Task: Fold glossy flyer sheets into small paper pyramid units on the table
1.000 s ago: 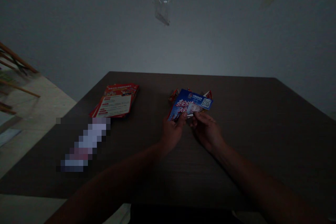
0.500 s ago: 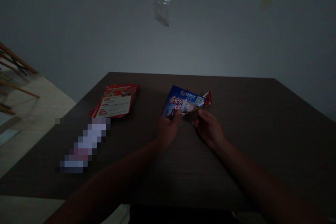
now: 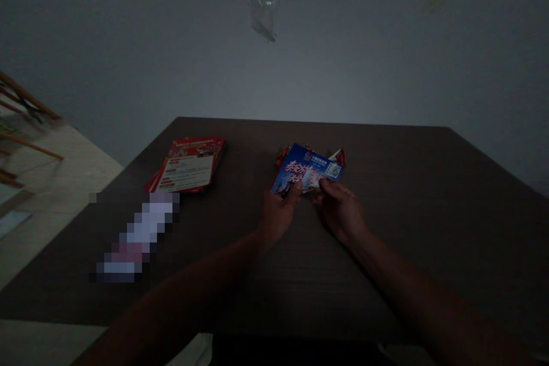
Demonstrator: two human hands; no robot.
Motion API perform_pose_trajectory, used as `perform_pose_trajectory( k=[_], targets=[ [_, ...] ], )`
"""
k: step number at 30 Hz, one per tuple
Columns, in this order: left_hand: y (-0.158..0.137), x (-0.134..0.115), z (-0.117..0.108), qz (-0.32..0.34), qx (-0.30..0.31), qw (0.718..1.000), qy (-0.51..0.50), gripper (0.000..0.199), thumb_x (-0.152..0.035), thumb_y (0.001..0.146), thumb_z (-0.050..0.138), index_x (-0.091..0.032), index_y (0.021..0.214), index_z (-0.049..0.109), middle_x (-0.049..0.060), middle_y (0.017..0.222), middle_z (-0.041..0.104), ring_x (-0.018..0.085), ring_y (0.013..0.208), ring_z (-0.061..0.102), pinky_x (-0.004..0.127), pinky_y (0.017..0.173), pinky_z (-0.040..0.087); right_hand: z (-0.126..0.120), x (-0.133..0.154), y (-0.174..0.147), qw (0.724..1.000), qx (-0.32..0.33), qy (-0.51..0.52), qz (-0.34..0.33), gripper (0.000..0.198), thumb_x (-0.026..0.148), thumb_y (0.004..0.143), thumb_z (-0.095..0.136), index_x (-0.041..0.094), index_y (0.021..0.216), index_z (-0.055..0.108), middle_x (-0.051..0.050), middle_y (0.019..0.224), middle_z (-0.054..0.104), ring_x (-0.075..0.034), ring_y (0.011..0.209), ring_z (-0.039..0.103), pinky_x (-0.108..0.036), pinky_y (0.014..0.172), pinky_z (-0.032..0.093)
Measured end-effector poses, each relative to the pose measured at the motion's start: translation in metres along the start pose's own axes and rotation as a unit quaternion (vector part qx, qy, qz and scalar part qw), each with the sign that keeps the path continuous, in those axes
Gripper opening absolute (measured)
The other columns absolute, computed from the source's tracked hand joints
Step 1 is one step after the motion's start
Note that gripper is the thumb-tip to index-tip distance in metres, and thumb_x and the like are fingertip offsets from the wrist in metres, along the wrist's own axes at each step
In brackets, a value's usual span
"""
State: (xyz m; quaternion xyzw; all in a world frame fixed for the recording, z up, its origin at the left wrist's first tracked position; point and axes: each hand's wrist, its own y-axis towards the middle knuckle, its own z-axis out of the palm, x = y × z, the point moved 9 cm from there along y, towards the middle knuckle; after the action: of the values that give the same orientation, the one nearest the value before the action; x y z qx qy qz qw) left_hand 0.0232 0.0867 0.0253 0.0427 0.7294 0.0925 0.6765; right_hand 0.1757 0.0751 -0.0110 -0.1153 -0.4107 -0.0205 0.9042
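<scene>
A blue leaflet with white lettering and a QR code is held over the middle of the table, its printed side up. My left hand grips its lower left edge, thumb on top. At the lower right edge, my right hand pinches it between thumb and fingers; the fingertips underneath are hidden. Behind the leaflet, bits of red printed paper stick out, some looking folded. The leaflet covers most of them, so their shape cannot be made out.
On the left of the dark wooden table lies a stack of red and cream leaflets. In front of it is a pixelated patch. A grey wall rises behind the table. Wooden furniture legs show at far left.
The blue leaflet has shifted slightly right and toward me, with both hands still on it. Red paper now shows behind its upper left edge. My right thumb lies further onto the leaflet.
</scene>
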Motion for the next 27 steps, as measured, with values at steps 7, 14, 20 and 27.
perform_pose_trajectory(
  k=[7, 14, 20, 27],
  targets=[
    [0.002, 0.002, 0.002, 0.004, 0.006, 1.000, -0.019, 0.029, -0.039, 0.075, 0.062, -0.015, 0.060, 0.054, -0.001, 0.055, 0.054, 0.010, 0.050, 0.050, 0.020, 0.050, 0.040, -0.001, 0.000, -0.001, 1.000, -0.009, 0.026, 0.002, 0.010, 0.026, 0.069, 0.071, 0.017, 0.070, 0.066, 0.001, 0.061, 0.066, -0.011, 0.052, 0.058, -0.024, 0.056, 0.052],
    [0.003, 0.002, -0.002, 0.003, 0.003, 1.000, -0.025, 0.030, -0.040, 0.075, 0.062, -0.015, 0.061, 0.053, -0.002, 0.053, 0.052, 0.009, 0.049, 0.049, 0.019, 0.049, 0.039, 0.005, 0.003, -0.002, 1.000, 0.025, 0.007, -0.004, 0.023, 0.040, 0.074, 0.065, 0.017, 0.072, 0.064, -0.002, 0.063, 0.067, -0.012, 0.052, 0.059, -0.025, 0.053, 0.051],
    [0.005, 0.003, -0.002, 0.000, 0.012, 0.999, -0.037, 0.029, -0.038, 0.074, 0.064, -0.014, 0.062, 0.054, -0.002, 0.053, 0.054, 0.008, 0.048, 0.049, 0.018, 0.048, 0.039, 0.002, 0.009, -0.002, 0.998, 0.019, -0.055, -0.039, 0.017, 0.031, 0.067, 0.074, 0.017, 0.073, 0.065, 0.001, 0.064, 0.065, -0.009, 0.049, 0.053, -0.024, 0.052, 0.049],
    [-0.001, 0.004, 0.011, -0.027, 0.078, 0.994, -0.066, 0.030, -0.041, 0.075, 0.063, -0.012, 0.067, 0.061, 0.002, 0.055, 0.062, 0.008, 0.043, 0.051, 0.019, 0.042, 0.036, 0.001, 0.012, -0.002, 0.997, 0.019, -0.069, -0.041, 0.019, 0.032, 0.066, 0.074, 0.018, 0.068, 0.063, 0.005, 0.052, 0.054, -0.008, 0.044, 0.047, -0.023, 0.048, 0.045]
  ],
)
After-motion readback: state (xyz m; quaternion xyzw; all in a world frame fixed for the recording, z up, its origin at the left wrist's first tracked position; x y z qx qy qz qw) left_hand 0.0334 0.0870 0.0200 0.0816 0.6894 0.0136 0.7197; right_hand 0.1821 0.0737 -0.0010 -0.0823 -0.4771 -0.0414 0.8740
